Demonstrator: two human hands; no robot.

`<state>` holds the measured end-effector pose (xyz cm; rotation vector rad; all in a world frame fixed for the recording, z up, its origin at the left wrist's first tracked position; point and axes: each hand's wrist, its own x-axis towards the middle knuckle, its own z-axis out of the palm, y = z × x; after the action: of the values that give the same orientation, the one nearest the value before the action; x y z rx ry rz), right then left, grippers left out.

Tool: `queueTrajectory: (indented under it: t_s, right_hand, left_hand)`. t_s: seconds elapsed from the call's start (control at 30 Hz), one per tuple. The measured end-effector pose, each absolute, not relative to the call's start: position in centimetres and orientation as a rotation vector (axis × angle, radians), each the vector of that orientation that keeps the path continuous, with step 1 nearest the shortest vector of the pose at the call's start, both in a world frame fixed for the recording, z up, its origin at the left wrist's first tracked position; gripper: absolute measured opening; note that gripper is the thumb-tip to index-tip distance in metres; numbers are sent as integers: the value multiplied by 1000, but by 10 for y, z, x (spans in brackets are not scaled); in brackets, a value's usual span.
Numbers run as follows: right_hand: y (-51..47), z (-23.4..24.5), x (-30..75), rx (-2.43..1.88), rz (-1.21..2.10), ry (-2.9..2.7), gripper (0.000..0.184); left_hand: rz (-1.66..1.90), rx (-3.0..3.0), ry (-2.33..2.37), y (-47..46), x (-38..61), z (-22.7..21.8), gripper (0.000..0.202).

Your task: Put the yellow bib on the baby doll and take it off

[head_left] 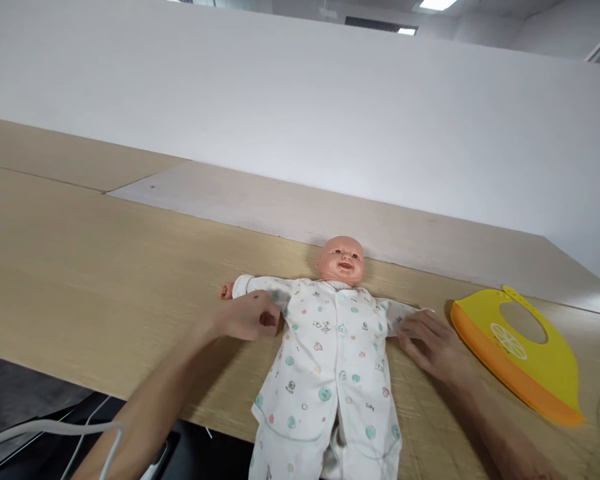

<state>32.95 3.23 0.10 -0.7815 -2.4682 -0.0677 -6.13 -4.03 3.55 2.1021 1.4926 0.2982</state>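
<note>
Doll (330,333), in white printed suit (325,393), face up on table (80,267), head toward the wall (280,100). Left hand (250,315): on one sleeve (260,285) beside the chest, fingers curled; whether they grip the cloth cannot be told, blurred. Right hand (427,343): flat on the other sleeve's end, fingers apart. Bib (530,360), yellow, orange lip, on the table just beside the right hand. Cable (55,427), white, below the table's near edge.

Baby doll (337,313) in white patterned sleepsuit (320,387) lies face-up on the wooden table (105,287), arms spread wide
</note>
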Motion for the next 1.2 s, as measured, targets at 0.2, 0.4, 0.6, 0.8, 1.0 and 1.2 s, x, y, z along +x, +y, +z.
queueTrajectory:
  t_s: [0.2, 0.4, 0.6, 0.8, 1.0, 1.2]
  right_hand:
    - [16, -3, 315, -719, 336, -2650, 13]
    - [12, 0, 311, -781, 634, -2595, 13]
    - [11, -2, 308, -767, 622, -2589, 16]
    - [12, -2, 306, -801, 562, -2551, 25]
    - [16, -8, 304, -797, 583, -2509, 20]
    - [23, -21, 303, -905, 665, -2452, 17]
  left_hand:
    - [205, 1921, 1239, -33, -56, 26, 14]
    - [428, 1999, 1203, -32, -57, 28, 13]
    - [461, 2101, 1308, -31, -53, 21, 13]
    - [463, 2170, 1336, -29, -50, 18, 19]
    - [525, 2260, 1306, -27, -44, 20, 23]
    - [574, 2397, 1411, -22, -43, 7, 30]
